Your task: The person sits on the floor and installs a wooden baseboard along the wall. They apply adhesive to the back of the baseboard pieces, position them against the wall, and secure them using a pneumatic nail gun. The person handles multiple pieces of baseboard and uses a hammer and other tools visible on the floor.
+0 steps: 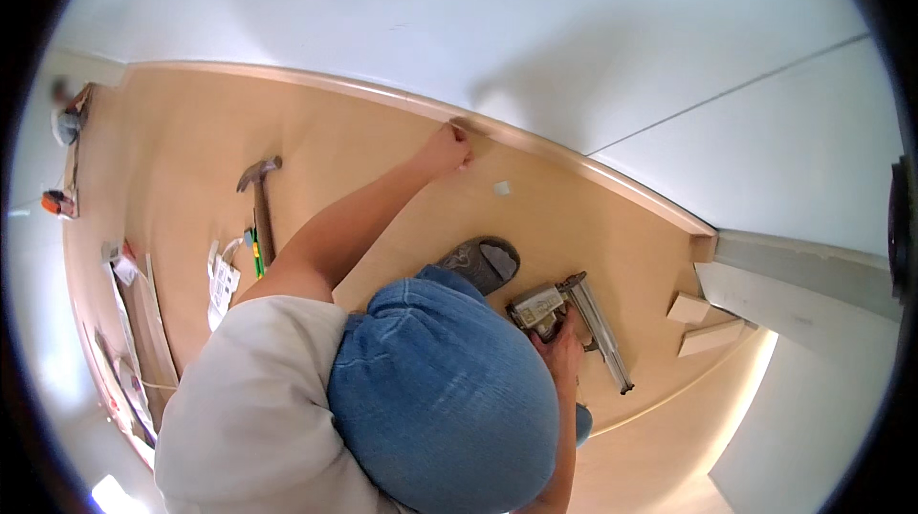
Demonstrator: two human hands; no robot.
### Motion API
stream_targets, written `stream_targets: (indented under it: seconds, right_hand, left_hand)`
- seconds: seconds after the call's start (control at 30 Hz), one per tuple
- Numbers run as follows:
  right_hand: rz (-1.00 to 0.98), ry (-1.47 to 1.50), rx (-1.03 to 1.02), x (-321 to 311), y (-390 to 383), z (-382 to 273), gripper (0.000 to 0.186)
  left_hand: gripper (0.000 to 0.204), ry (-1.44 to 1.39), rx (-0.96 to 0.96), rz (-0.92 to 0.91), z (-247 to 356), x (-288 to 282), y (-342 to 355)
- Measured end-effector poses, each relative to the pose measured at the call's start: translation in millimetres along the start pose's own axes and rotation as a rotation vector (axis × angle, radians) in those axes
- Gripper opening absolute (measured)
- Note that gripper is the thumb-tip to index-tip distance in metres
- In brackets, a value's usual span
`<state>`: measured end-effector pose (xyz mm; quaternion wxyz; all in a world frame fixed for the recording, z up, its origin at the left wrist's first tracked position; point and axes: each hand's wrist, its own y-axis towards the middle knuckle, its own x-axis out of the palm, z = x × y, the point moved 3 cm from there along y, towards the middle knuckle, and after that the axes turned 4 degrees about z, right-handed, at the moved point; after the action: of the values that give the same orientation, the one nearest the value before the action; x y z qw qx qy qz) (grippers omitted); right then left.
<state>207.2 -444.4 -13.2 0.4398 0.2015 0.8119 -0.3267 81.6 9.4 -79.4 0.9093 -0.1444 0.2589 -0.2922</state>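
A metal nail gun [547, 309] is gripped by the right hand [562, 349], its fingers wrapped around the handle, to the right of the denim-clad knee [445, 390]; whether its weight is borne by the floor [382, 141] cannot be told. The left hand [449, 151] is held low at the wooden skirting board [535, 143]; its fingers are bent, but how tightly they are closed, or whether anything is gripped, cannot be told. Dark print is borne by a white packet [223, 284], too small to be read. Beside it a claw hammer [265, 227] is laid. Two wood offcuts [711, 338] are seen at right, near the wall corner.
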Motion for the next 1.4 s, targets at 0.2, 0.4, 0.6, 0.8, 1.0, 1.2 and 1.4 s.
stream_targets:
  seconds: [0.2,0.4,0.6,0.8,1.0,1.2,1.4]
  right_hand:
    - [-0.062,-0.043,0.072,2.8,0.5,5.6,0.099]
    - [-0.05,-0.046,0.054,11.9,-1.6,14.3,0.099]
    - [-0.104,-0.062,0.11,2.5,1.5,8.2,0.104]
    - [-0.081,-0.027,0.075,-3.0,-0.5,6.0,0.104]
    - [-0.168,-0.109,0.16,0.9,2.2,6.9,0.104]
    - [-0.128,-0.083,0.091,3.1,0.3,9.0,0.101]
    - [-0.103,-0.091,0.065,2.8,0.1,6.9,0.098]
  left_hand:
    - [0.017,-0.404,-0.287,-0.043,11.8,17.6,4.5]
    - [0.022,0.457,0.324,-0.002,11.7,27.7,-7.5]
    - [0.027,0.753,0.609,-0.186,48.1,53.6,-71.7]
    - [0.033,0.787,0.542,-0.245,53.7,70.7,-70.1]
    - [0.021,0.633,0.575,-0.414,42.2,75.2,-69.8]
    - [0.023,0.515,0.572,-0.464,43.6,83.9,-76.3]
    - [0.03,0.381,0.396,-0.481,55.1,83.0,-79.1]
